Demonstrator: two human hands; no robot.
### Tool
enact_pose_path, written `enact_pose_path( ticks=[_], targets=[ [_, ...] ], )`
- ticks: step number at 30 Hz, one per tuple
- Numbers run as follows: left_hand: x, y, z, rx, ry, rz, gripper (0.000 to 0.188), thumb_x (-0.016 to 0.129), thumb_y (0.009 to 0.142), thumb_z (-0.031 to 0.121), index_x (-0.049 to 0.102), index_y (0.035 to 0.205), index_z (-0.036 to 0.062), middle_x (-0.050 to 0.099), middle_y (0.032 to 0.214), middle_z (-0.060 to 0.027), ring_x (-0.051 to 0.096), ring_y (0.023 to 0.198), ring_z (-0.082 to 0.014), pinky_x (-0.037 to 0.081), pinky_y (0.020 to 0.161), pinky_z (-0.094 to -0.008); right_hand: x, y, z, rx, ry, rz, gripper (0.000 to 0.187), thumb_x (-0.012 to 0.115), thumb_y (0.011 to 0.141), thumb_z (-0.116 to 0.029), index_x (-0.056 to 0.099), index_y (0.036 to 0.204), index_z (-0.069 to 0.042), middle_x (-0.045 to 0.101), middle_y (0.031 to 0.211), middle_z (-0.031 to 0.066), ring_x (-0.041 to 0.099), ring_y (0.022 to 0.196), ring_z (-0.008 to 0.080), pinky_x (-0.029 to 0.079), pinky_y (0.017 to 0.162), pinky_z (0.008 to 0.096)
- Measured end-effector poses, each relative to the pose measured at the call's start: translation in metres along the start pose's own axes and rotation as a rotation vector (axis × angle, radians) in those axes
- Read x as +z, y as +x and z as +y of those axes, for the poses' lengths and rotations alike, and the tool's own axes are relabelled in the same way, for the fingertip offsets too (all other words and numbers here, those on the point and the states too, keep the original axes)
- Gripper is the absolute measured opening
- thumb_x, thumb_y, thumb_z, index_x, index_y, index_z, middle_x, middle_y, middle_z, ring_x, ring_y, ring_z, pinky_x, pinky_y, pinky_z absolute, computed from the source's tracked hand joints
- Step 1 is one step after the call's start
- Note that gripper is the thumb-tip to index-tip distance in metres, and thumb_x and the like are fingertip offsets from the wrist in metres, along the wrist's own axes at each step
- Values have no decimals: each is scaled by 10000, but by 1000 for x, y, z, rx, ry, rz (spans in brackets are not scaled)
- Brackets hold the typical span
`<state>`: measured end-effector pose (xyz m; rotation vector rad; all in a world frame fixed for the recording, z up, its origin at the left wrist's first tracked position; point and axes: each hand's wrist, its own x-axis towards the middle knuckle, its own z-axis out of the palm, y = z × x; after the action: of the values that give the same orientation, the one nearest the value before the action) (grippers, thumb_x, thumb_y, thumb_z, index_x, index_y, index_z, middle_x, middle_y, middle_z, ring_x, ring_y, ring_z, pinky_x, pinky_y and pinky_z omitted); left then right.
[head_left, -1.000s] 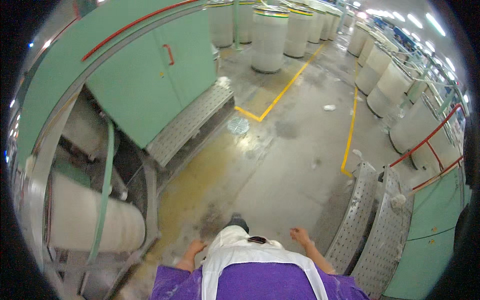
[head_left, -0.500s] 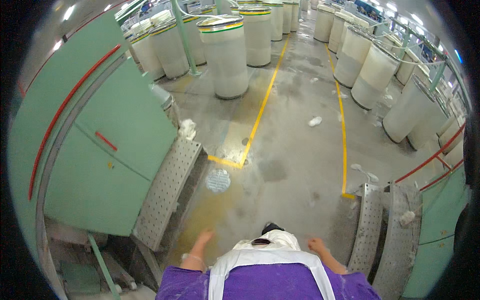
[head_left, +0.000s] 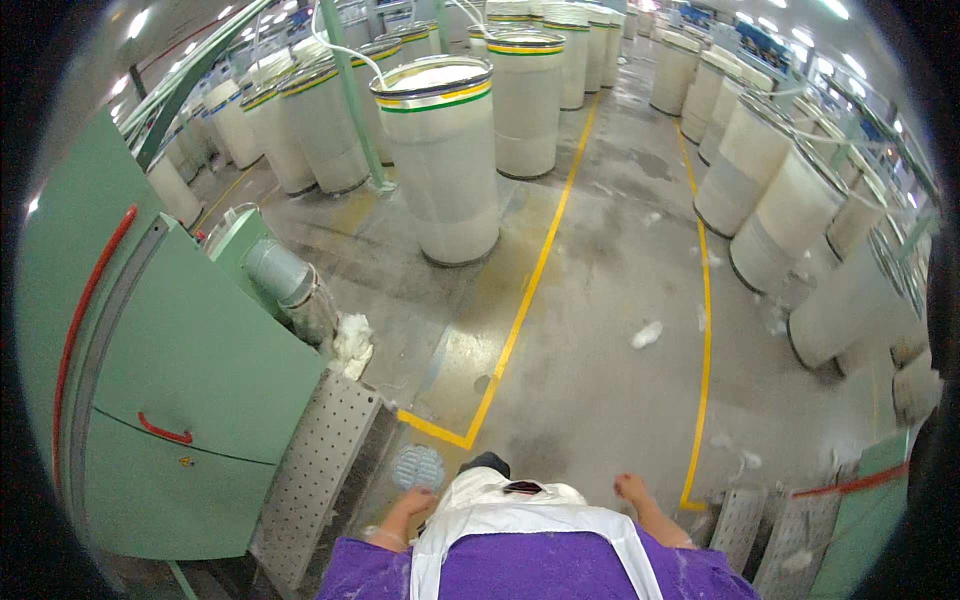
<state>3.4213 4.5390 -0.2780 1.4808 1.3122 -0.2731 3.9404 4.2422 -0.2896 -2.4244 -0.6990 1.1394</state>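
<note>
And here we are with both hands unburdened: the left hand (head_left: 412,502) hangs just beside the round drain cover (head_left: 418,467), the right hand (head_left: 630,487) over bare floor (head_left: 590,420). Both sets of fingers look loosely curled with nothing visible in them (too small to tell how tightly they close). No handling is under way. Left of the left fingers sits the perforated metal step (head_left: 318,470), near but apart; well ahead of them stands the tall fibre can (head_left: 440,170), untouched, already filled with white fibre (head_left: 435,78) close to its rim. Ahead of the right fingers, a white fluff clump (head_left: 647,334) lies loose, untouched too, left of the yellow floor line (head_left: 706,340).
</note>
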Motion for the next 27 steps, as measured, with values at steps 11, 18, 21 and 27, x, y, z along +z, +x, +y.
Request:
enact_pose_path(
  ticks=[11,18,21,27],
  targets=[
    [-275,259,217,25,144,523,378,613,750,277,651,1032,27,642,1015,-219,621,932,-368,487,784,-438,-142,324,-364,-102,326,-31,238,550,849,-149,646,1004,3,671,804,93,638,680,167,515,652,305],
    [-488,360,610,593,80,576,451,591,874,301,529,1240,43,591,1174,-154,562,1070,-303,434,910,-391,-127,456,-298,-456,-792,-136,248,534,822,-243,669,857,-38,668,761,124,635,640,209,497,614,360],
    [-549,378,725,925,236,792,411,606,880,260,542,1237,67,568,1233,-137,525,1146,-310,405,968,-385,-142,529,-270,-281,-699,-290,258,528,826,-261,666,843,-43,666,750,124,629,624,215,492,604,366],
    [-674,430,850,1066,266,1028,332,624,845,173,573,1142,34,587,1157,-137,533,1092,-303,421,950,-400,-285,703,-482,-214,-325,-48,262,520,848,-255,655,808,-34,644,670,99,611,581,214,477,568,375]
  ],
)
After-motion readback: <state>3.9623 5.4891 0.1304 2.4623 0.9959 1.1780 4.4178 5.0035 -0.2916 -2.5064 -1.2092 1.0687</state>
